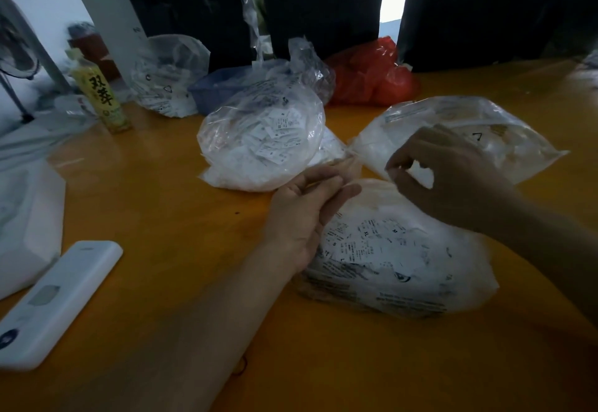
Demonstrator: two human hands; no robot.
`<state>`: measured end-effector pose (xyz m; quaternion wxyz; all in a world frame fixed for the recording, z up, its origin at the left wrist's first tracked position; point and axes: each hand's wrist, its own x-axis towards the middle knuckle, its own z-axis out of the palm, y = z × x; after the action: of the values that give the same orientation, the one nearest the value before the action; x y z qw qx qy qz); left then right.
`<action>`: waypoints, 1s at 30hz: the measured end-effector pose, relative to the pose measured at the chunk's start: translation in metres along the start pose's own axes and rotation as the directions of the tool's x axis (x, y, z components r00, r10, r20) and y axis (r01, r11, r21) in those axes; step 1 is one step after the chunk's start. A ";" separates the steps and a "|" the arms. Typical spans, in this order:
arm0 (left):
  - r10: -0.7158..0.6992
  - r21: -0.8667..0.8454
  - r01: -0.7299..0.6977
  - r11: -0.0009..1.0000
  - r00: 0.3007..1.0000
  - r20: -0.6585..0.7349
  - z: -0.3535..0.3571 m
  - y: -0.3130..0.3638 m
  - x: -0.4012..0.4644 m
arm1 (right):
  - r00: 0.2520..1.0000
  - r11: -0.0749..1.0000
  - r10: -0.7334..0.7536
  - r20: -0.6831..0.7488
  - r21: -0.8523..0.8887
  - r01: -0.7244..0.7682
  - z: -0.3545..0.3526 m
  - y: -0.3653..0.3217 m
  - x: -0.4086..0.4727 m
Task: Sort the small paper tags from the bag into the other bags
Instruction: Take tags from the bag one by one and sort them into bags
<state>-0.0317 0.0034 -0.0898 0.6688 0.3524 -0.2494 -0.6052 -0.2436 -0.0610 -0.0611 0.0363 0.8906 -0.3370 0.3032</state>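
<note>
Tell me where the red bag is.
In the head view, the red bag sits at the table's far edge, right of the blue basket, behind the clear tag bags.

Near bag (pixel 398 249) before two bags: one (pixel 262 139) left, one (pixel 459 133) right.

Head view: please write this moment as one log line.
left hand: open, beside nearest tag bag | right hand: fingers curled above it | grip: unclear

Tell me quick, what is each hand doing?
Left hand: open, fingers nearly straight, resting by the nearest bag of tags.
Right hand: fingertips pinched together above that bag; what they pinch cannot be told.
</note>
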 end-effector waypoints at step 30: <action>-0.024 0.056 0.020 0.998 0.998 0.066 0.003 -0.001 -0.004 | 0.886 0.985 0.039 0.462 -0.165 0.043 -0.005 -0.007 -0.018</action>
<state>-0.0347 0.0065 -0.0883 0.6435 0.3531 -0.2844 -0.6167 -0.2525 -0.0436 -0.0662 0.0313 0.9311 -0.3596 0.0518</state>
